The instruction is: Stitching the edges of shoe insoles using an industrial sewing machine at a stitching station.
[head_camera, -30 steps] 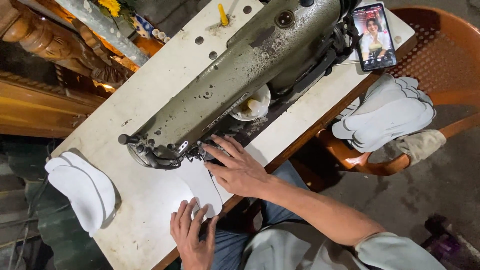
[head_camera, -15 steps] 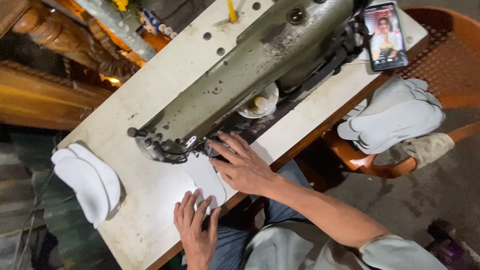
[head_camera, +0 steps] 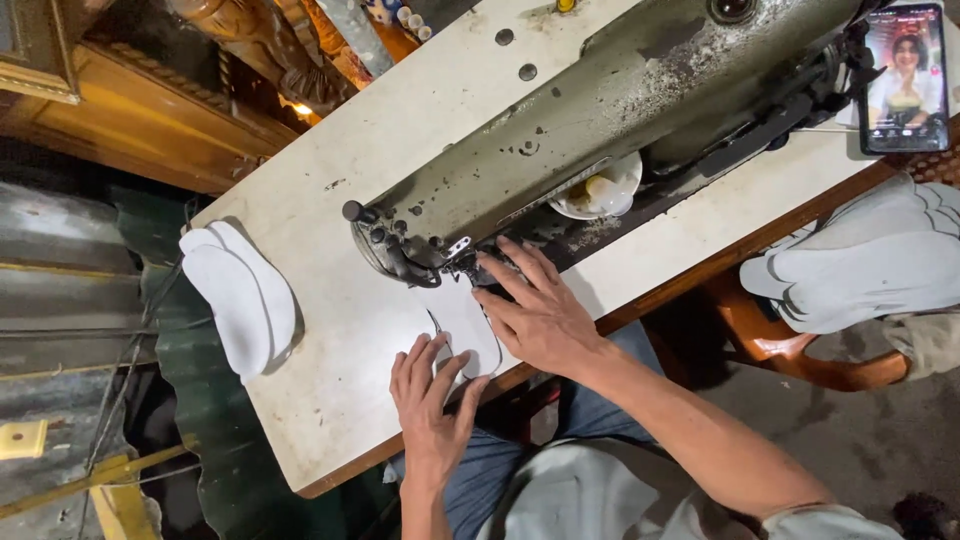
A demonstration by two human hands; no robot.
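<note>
Two hands, left hand (head_camera: 432, 402) and right hand (head_camera: 537, 310), press flat with spread fingers, gripping nothing, on one white sole piece (head_camera: 462, 322) under one sewing machine (head_camera: 590, 130); two sole stacks (head_camera: 240, 295) lie nearby.

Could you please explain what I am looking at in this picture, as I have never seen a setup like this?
The view comes from a camera on the person's head, looking down. A worn grey-green metal sewing machine sits on a white worktable. Both bare hands press flat on a white sole-shaped fabric piece by the needle: the left hand nearer the body, the right hand beside the needle. Neither grips anything. A stack of similar white pieces lies at the table's end, more on a chair, and a phone stands nearby.
</note>
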